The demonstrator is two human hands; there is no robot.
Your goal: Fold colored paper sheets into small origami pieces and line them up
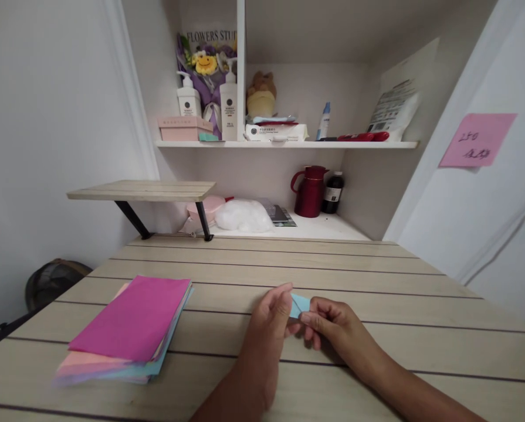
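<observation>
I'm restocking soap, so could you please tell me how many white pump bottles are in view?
2. The left pump bottle stands behind the pink box on the upper shelf; the right pump bottle stands beside the white divider. Others may be hidden.

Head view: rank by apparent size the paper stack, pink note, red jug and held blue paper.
1. paper stack
2. pink note
3. red jug, farther off
4. blue paper, partly hidden by left hand and right hand
</observation>
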